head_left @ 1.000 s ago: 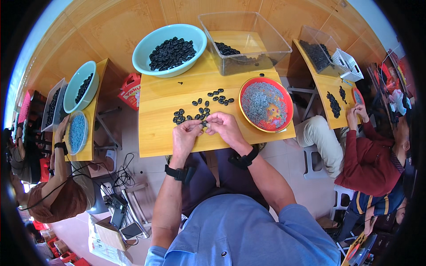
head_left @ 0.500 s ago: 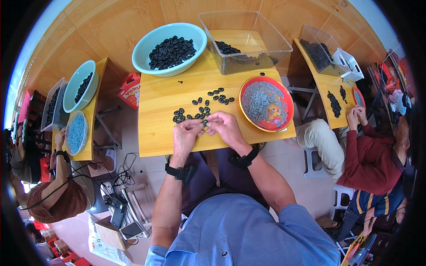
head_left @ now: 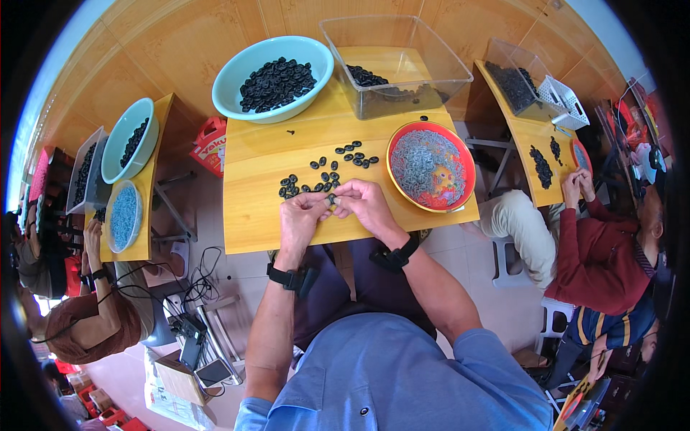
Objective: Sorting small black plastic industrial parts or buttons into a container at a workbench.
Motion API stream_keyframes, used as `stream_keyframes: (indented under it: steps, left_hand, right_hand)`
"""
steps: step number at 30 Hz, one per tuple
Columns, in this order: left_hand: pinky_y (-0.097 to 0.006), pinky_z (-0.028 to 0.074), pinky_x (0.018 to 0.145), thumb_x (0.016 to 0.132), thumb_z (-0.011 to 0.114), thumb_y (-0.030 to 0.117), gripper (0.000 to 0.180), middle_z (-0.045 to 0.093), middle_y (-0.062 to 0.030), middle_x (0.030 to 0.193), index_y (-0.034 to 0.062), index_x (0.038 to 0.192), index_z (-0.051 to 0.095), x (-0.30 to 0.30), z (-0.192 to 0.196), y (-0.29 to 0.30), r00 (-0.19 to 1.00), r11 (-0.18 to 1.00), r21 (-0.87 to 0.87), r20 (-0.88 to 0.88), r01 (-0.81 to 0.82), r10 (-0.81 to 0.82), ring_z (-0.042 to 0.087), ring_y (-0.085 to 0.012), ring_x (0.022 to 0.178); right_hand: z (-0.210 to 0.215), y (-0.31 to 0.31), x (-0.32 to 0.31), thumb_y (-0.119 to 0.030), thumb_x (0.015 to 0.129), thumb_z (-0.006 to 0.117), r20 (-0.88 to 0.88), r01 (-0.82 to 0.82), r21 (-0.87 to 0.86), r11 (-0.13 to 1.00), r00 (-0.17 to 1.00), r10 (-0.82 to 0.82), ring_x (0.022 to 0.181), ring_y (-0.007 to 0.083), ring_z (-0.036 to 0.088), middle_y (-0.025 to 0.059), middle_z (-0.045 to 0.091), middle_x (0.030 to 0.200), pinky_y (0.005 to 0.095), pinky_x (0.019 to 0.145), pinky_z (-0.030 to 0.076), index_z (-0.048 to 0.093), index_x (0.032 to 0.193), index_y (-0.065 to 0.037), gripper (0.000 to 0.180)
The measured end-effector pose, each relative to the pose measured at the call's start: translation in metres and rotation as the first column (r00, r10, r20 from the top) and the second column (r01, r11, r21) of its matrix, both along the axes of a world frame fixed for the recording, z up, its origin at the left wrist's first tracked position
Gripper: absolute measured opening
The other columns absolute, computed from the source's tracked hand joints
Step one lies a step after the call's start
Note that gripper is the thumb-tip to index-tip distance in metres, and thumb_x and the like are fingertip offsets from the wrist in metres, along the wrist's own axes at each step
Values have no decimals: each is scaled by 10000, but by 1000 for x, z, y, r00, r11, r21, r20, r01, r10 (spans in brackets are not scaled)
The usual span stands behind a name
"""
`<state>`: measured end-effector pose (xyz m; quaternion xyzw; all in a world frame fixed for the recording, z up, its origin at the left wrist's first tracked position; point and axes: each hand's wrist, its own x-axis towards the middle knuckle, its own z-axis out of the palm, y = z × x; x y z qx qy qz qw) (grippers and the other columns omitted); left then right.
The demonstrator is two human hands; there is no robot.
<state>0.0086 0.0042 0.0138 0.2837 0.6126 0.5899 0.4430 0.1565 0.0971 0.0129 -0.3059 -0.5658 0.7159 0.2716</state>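
Close to the table's front edge, my left hand and my right hand meet fingertip to fingertip. Between them they pinch a small black oval piece; its details are too small to tell. Just beyond my fingers, several loose black oval pieces lie scattered over the yellow wooden table. To the right of my right hand stands a red round tray with a yellow rim, partly filled with small grey pieces.
A light-blue basin full of black pieces and a clear plastic bin with more stand at the back. People work at side tables: one in brown at left, one in dark red at right. Black cables hang at lower left.
My hands stay almost in place, still pinching the black piece. At the left table, the co-worker's hand has drawn back slightly from the dish of blue pieces.
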Motion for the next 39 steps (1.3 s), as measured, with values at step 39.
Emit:
stream_keyframes:
  steps: [39]
  left_hand:
    - [-268,474,571,762,864,177,268,617,-37,687,19,906,703,15,3,-11,756,996,3,-651,85,-62,550,-102,604]
  right_hand:
    - [15,3,8,-4,857,693,132,-110,-68,992,984,118,548,61,558,25,632,742,207,450,406,611,925,-13,107]
